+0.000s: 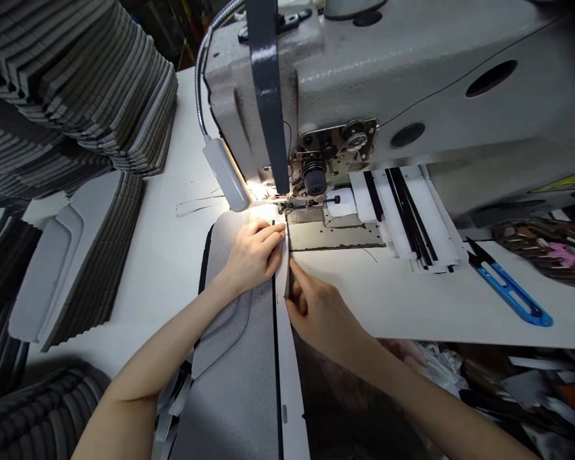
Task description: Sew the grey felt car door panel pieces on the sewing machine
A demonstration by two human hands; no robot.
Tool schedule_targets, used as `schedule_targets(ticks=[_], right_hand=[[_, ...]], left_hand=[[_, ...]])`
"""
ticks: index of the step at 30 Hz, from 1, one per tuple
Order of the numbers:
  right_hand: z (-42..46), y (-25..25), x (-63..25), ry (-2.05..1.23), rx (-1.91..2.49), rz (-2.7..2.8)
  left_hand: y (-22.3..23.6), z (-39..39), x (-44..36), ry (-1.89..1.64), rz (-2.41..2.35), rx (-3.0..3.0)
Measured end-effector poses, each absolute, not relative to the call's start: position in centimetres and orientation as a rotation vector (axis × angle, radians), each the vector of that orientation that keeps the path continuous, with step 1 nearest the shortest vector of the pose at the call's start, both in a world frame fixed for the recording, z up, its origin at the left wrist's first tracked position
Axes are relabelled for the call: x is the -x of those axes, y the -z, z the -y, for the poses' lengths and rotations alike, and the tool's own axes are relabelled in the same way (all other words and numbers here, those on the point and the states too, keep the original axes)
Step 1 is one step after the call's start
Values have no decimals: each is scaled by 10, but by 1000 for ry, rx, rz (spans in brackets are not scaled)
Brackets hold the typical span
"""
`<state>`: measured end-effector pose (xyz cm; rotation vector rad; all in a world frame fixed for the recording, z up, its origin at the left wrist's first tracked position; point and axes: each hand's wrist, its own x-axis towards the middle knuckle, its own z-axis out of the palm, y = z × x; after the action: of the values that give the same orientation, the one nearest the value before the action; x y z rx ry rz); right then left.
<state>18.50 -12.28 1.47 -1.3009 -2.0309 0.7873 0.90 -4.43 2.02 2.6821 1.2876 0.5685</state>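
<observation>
A grey fabric panel (237, 390) with curved seam lines lies under the sewing machine head (345, 76), its far end at the lit needle area. Along its right side runs a long white strip (291, 390) bordered by a black line. My left hand (255, 255) presses on the panel close to the needle, fingers bent and together, with the thumb at the strip. Lower down, my right hand (323, 313) pinches the strip's right edge between thumb and fingers. The needle tip itself is too small to make out.
A lamp (226, 176) on a bendable neck lights the stitching spot. Tall stacks of grey panels (91, 76) stand at the left. White and black strips (407, 217) lie right of the needle, and blue thread snips (510, 287) rest near the table's front edge.
</observation>
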Motion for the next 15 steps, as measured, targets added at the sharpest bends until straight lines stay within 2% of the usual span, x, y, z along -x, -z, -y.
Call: schedule_targets(ticks=[4, 15], right_hand=[[134, -7, -183, -966, 1278, 1926], [117, -4, -181, -995, 1319, 1907]], left_hand=[[-21, 44, -11, -541, -1299, -2721], [-17, 25, -12, -554, -1326, -2781]])
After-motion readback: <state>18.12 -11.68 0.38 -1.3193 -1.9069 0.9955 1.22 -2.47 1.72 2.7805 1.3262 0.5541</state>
